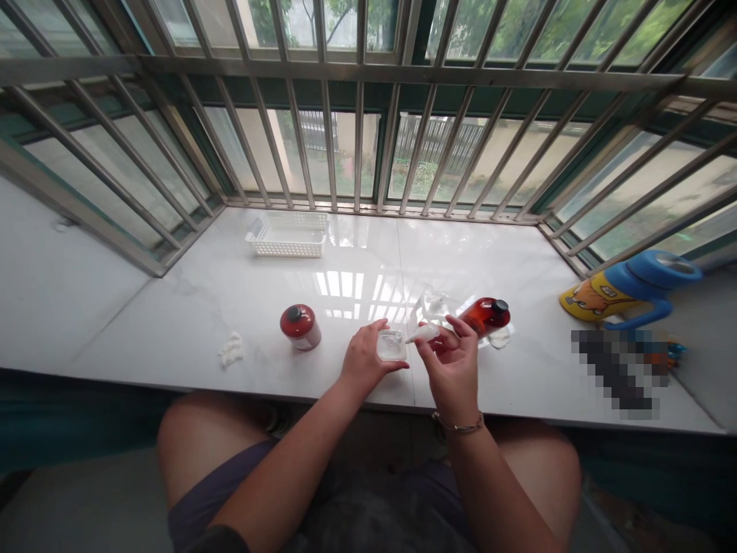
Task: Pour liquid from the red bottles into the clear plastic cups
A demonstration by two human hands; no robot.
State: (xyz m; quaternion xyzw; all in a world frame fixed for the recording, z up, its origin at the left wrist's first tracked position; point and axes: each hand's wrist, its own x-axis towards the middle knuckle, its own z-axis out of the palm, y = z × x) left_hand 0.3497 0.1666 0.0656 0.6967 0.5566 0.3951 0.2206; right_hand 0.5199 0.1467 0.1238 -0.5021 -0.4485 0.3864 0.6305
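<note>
Head view, looking down on a white marble sill (pixel 230 307) with a barred window (pixel 357 153) on the far side.

Left hand (pixel 362 361): closed around a small clear container (pixel 392 345), thumb on its near side, fingers curled over its far-left edge. The container sits at or just above the sill near the near edge, centre of the scene; contact with the sill cannot be told.

Right hand (pixel 452 365): pinching a small white tube (pixel 423 333) between thumb and fingers. The tube is tilted, tip pointing left, its end just beside the right edge of the clear container. A thin bracelet (pixel 459 425) sits on the right wrist.

Around the hands:
- Amber bottle with dark cap (pixel 487 315) lying on its side just beyond the right hand, cap to the right.
- White wad (pixel 500 338) touching the near side of that bottle.
- Clear crumpled wrapper (pixel 434 302) just far of the tube.
- Red jar with dark lid (pixel 300 326), upright, to the left of the left hand, apart from it.
- Crumpled white tissue (pixel 232 349) farther left.
- White slotted basket (pixel 288 234) at the far side, near the bars.
- Blue and yellow cup (pixel 627 290) on its side at far right.

Bare knees show below the sill edge.
</note>
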